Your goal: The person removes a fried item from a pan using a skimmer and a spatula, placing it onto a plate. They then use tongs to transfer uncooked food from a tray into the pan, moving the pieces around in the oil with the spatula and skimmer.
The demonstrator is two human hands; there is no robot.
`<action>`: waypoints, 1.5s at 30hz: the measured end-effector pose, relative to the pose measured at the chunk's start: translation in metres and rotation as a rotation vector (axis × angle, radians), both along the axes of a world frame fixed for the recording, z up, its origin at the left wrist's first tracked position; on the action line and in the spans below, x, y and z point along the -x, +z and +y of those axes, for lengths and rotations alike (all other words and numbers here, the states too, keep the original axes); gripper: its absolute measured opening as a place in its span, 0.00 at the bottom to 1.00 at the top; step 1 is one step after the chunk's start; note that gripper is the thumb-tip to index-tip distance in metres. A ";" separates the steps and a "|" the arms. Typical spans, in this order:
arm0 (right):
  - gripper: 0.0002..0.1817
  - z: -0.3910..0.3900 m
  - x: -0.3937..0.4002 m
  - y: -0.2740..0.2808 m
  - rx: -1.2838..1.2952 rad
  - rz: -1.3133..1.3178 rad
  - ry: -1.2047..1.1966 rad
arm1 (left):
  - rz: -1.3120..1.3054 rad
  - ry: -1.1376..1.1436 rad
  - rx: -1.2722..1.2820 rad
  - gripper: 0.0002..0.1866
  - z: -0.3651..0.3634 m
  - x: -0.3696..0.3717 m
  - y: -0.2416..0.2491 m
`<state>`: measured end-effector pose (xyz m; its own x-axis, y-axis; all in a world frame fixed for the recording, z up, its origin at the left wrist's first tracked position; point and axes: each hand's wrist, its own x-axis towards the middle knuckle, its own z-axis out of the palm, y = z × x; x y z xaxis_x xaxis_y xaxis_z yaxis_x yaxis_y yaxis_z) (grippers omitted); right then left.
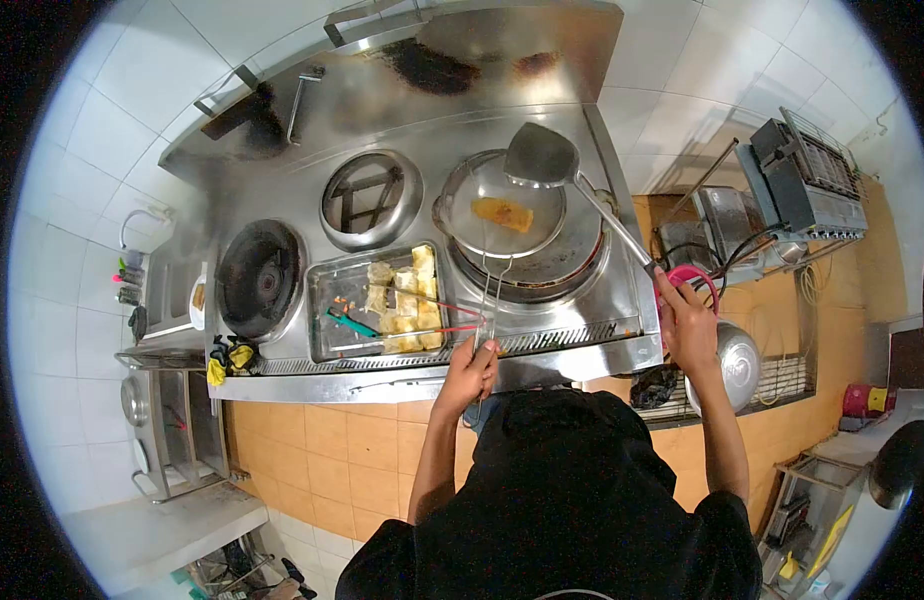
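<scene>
White tiled walls surround a steel stove [402,130] with three burner wells: one dark burner [259,277], one open ring [371,198], and one holding a wok [527,225]. One golden fried piece [502,213] lies in a wire skimmer [507,205] whose handle the left hand [469,372] grips closed. The right hand [686,325] clasps the handle of one ladle [542,156], raised above the wok. One steel tray [379,300] just beside the wok holds several pale fried pieces and tongs.

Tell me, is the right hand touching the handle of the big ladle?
Touching. The head view shows the right hand closed around the end of the ladle handle, no gap between them.
</scene>
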<state>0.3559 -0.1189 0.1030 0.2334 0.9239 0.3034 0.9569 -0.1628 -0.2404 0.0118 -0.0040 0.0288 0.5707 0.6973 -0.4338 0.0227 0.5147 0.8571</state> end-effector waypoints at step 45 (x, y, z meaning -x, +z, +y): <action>0.25 0.059 0.186 0.063 0.303 0.604 -0.419 | 0.152 -0.535 -0.387 0.15 0.135 0.109 0.001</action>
<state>0.1703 -0.0601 0.1661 0.6239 0.7445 -0.2374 0.5193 -0.6220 -0.5860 -0.0971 0.1307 0.0294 0.8328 0.4572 -0.3121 0.3235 0.0556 0.9446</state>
